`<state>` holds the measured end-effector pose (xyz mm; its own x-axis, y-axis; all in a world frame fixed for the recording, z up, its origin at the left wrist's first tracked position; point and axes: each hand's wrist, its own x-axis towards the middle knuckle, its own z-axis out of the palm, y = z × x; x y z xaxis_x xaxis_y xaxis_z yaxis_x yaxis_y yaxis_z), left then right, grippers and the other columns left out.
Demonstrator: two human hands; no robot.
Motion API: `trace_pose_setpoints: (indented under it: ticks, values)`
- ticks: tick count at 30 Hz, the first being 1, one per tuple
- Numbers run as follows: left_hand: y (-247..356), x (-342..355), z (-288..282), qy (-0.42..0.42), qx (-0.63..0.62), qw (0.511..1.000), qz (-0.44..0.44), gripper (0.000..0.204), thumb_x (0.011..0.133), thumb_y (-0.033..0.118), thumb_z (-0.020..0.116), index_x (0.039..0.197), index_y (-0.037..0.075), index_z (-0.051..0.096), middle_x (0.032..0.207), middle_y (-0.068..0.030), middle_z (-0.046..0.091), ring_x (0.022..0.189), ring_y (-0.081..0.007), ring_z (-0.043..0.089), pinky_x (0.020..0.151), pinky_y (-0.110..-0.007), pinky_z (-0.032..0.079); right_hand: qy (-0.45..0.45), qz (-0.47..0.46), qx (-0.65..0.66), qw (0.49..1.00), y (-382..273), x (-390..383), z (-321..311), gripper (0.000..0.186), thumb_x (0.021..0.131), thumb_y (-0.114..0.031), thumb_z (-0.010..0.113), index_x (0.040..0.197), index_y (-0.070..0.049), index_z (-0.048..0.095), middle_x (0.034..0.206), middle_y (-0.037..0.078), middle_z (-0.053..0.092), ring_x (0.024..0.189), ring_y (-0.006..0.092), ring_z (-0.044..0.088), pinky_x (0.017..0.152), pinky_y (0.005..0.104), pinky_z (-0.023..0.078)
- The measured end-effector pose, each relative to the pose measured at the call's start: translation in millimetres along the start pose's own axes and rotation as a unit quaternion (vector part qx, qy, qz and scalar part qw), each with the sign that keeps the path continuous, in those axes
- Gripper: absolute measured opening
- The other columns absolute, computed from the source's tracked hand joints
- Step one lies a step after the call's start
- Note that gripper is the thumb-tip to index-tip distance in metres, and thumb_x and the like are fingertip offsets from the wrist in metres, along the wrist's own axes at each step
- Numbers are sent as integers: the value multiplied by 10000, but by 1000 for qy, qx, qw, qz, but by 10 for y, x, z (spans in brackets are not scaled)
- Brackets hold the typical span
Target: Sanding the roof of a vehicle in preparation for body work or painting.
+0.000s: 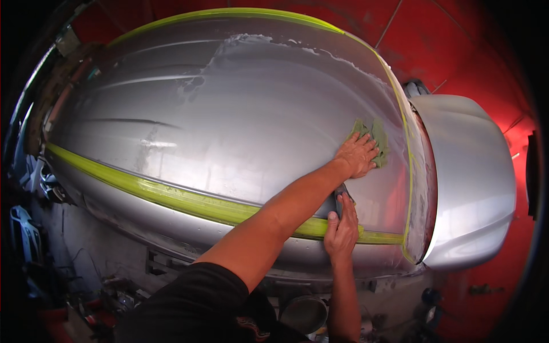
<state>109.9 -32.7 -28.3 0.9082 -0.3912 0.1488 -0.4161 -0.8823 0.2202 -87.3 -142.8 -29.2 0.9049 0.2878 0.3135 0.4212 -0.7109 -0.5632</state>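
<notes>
A large silver car body panel (257, 114), probably a hood, spreads in front of me, wet in places. On its right part my left hand (357, 155) presses a crumpled green cloth (379, 137) against the surface, fingers spread over it. Closer to me, my right hand (342, 228) is closed on a dark, flat block-like piece (337, 197). That piece is mostly covered by my fingers and left forearm, so its exact kind cannot be made out. Yellow-green masking tape (171, 195) runs along the panel's near edge, below my left forearm.
More tape (280, 12) follows the far edge, with whitish wet residue (246, 39) inside it. A separate silver curved panel (472, 183) stands at the right. The floor (423, 34) beyond is red. Below left are several cluttered parts (117, 288) and a pale frame (27, 234).
</notes>
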Motion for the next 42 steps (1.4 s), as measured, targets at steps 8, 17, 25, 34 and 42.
trace_pose_setpoints:
  ticks: [8, 17, 25, 34, 42]
  values:
    - [-657, -731, -321, 23, 25, 999, -42, 560, 1084, 463, 363, 1578, 204, 419, 1646, -92, 361, 1555, -297, 261, 1278, -506, 163, -1, -14, 18, 1000, -31, -1, 10, 574, 1065, -348, 458, 1431, 91, 512, 1356, 239, 637, 1360, 437, 516, 1174, 499, 355]
    - [-2482, -2862, -1074, 102, 93, 944, -300, 574, 1079, 481, 382, 1588, 218, 407, 1655, -100, 357, 1560, -306, 255, 1270, -515, 190, 18, -15, 3, 1000, -90, -3, 18, 551, 1070, -323, 464, 1442, 81, 498, 1351, 249, 632, 1315, 433, 551, 1159, 477, 373]
    - [-3468, -4412, -1426, 150, 150, 873, -440, 578, 1067, 539, 377, 1552, 238, 469, 1607, -160, 426, 1516, -382, 336, 1227, -538, 272, 22, -27, -2, 999, -58, -30, 29, 559, 1078, -345, 449, 1452, 68, 494, 1401, 231, 604, 1338, 421, 538, 1142, 458, 387]
    - [-3991, -5642, -1692, 213, 174, 808, -521, 525, 1065, 457, 406, 1475, 157, 538, 1424, -268, 574, 1325, -492, 516, 1118, -544, 424, -22, -43, 17, 999, -19, -6, -13, 639, 1081, -433, 415, 1504, 44, 442, 1416, 232, 587, 1347, 404, 528, 1149, 447, 370]
    - [-3403, -5752, -1867, 274, 104, 757, -583, 459, 1065, 425, 443, 1083, 40, 692, 1061, -274, 703, 1029, -500, 644, 906, -582, 500, -273, -136, -63, 950, -803, 560, 247, 599, 1093, -339, 427, 1557, 35, 372, 1624, 219, 379, 1545, 391, 275, 1270, 466, 208]
